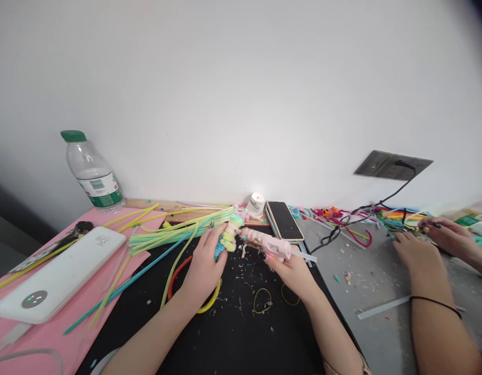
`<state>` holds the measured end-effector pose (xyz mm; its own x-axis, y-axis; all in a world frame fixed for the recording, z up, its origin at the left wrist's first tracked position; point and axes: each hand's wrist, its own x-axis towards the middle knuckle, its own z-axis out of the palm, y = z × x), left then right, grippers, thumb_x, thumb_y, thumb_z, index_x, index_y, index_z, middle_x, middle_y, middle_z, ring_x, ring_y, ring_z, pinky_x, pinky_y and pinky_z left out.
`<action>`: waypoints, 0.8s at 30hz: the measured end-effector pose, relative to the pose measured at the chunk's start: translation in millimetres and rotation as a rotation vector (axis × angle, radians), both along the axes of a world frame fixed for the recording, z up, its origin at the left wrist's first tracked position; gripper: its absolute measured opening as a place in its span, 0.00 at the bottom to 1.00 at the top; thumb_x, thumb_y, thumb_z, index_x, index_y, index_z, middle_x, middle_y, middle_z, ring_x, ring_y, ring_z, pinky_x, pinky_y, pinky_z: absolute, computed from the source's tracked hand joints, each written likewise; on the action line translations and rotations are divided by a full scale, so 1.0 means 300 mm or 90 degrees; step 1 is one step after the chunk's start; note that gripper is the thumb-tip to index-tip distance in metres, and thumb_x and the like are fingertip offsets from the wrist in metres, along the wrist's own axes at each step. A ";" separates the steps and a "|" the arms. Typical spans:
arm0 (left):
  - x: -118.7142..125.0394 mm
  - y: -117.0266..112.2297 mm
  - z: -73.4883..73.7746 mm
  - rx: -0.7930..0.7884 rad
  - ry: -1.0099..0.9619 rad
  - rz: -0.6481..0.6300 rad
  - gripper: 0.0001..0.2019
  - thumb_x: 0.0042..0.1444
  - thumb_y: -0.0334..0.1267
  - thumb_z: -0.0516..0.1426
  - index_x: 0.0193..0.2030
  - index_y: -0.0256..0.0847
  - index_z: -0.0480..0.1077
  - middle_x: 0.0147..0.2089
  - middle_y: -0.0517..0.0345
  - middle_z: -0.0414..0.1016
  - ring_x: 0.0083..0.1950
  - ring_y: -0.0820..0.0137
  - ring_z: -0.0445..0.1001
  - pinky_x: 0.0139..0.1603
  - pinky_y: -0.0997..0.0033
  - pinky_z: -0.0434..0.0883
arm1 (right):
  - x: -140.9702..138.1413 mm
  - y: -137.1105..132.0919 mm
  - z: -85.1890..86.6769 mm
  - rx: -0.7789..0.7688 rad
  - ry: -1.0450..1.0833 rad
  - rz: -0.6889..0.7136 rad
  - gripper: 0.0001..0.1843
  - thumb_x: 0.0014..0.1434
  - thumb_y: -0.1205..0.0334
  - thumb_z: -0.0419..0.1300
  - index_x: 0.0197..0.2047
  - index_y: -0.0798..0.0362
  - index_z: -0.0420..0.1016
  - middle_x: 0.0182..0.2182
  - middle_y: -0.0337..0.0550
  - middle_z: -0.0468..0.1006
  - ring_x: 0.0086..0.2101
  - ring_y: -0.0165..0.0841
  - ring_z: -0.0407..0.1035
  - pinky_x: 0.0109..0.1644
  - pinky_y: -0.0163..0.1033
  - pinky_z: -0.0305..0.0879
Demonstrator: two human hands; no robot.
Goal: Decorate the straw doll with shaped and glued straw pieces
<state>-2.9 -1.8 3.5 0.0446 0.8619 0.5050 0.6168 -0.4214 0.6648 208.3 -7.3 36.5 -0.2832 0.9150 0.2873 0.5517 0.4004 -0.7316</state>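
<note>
My left hand [205, 260] is closed around a small fuzzy pipe-cleaner piece [227, 239] in pale yellow, green and blue. My right hand [291, 268] grips a pale pink hot glue gun [266, 242], with a clear glue stick [309, 257] poking out of its back end. The gun's nozzle points left, close beside the pipe-cleaner piece; whether they touch I cannot tell. Behind my left hand lies a bundle of pale green and yellow pipe cleaners [162, 240]. A black mat [241, 338] strewn with scraps lies under both hands.
A white power bank [69, 271] rests on pink paper [125, 268], left. A plastic bottle [94, 174] leans by the wall. Near the wall stand a white cup [257, 204] and a phone [284, 221]. Black cable [354, 224] runs from the wall outlet [393, 165]. A co-worker's hands [424, 242] work at right.
</note>
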 end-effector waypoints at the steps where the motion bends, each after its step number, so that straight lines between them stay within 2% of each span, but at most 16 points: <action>1: 0.000 0.000 0.000 0.002 0.000 0.001 0.24 0.54 0.25 0.48 0.58 0.42 0.59 0.54 0.49 0.67 0.58 0.63 0.66 0.59 0.61 0.62 | -0.001 -0.002 0.003 -0.008 -0.006 0.001 0.11 0.59 0.59 0.54 0.41 0.53 0.74 0.35 0.45 0.77 0.35 0.36 0.70 0.39 0.37 0.67; 6: 0.000 0.002 0.000 -0.004 -0.006 0.003 0.24 0.53 0.25 0.49 0.58 0.41 0.60 0.55 0.49 0.67 0.58 0.63 0.66 0.59 0.61 0.62 | 0.007 -0.009 0.008 -0.047 0.008 0.006 0.13 0.59 0.57 0.54 0.45 0.52 0.73 0.36 0.45 0.76 0.35 0.36 0.69 0.39 0.38 0.66; 9: 0.000 0.003 0.000 -0.016 -0.025 0.010 0.24 0.53 0.26 0.49 0.58 0.42 0.60 0.55 0.49 0.67 0.58 0.62 0.66 0.59 0.60 0.62 | 0.029 -0.006 -0.003 -0.139 0.075 0.028 0.15 0.58 0.55 0.55 0.45 0.53 0.72 0.25 0.40 0.72 0.25 0.31 0.64 0.29 0.35 0.63; 12: 0.001 0.005 -0.001 -0.037 -0.080 0.013 0.23 0.54 0.28 0.50 0.57 0.43 0.61 0.56 0.50 0.67 0.58 0.61 0.66 0.59 0.58 0.62 | 0.072 0.003 -0.010 -0.211 0.177 0.018 0.16 0.57 0.51 0.56 0.42 0.54 0.70 0.18 0.34 0.63 0.19 0.27 0.54 0.21 0.33 0.52; 14: 0.003 0.009 -0.004 -0.069 -0.149 0.000 0.21 0.54 0.31 0.52 0.56 0.44 0.62 0.56 0.51 0.68 0.58 0.61 0.66 0.58 0.58 0.62 | 0.115 0.011 -0.006 -0.184 0.225 -0.059 0.16 0.56 0.50 0.57 0.40 0.54 0.69 0.19 0.35 0.63 0.19 0.27 0.54 0.21 0.34 0.50; 15: 0.004 0.011 -0.005 -0.091 -0.188 -0.010 0.21 0.55 0.33 0.53 0.56 0.45 0.63 0.57 0.52 0.68 0.58 0.61 0.66 0.58 0.59 0.63 | 0.141 0.015 -0.001 -0.150 0.230 -0.126 0.15 0.56 0.51 0.57 0.39 0.54 0.69 0.20 0.36 0.65 0.20 0.28 0.56 0.22 0.34 0.50; 18: 0.006 0.014 -0.006 -0.153 -0.277 -0.039 0.20 0.54 0.37 0.56 0.55 0.45 0.63 0.57 0.53 0.69 0.58 0.62 0.67 0.56 0.62 0.64 | 0.231 0.023 0.024 -0.034 0.155 -0.309 0.14 0.54 0.54 0.56 0.40 0.54 0.71 0.25 0.41 0.71 0.24 0.32 0.62 0.26 0.36 0.57; 21: 0.007 0.010 0.000 -0.168 -0.285 -0.056 0.19 0.53 0.37 0.57 0.53 0.43 0.64 0.55 0.52 0.70 0.56 0.62 0.68 0.55 0.62 0.65 | 0.321 0.021 0.049 0.034 0.017 -0.362 0.20 0.51 0.59 0.54 0.47 0.53 0.72 0.31 0.43 0.76 0.29 0.35 0.67 0.31 0.37 0.61; 24: 0.008 0.005 0.007 -0.171 -0.267 -0.071 0.17 0.54 0.35 0.56 0.51 0.43 0.64 0.54 0.53 0.71 0.54 0.63 0.69 0.54 0.63 0.65 | 0.399 0.017 0.052 0.012 -0.143 -0.436 0.22 0.47 0.59 0.54 0.46 0.54 0.73 0.32 0.45 0.77 0.30 0.38 0.69 0.32 0.38 0.62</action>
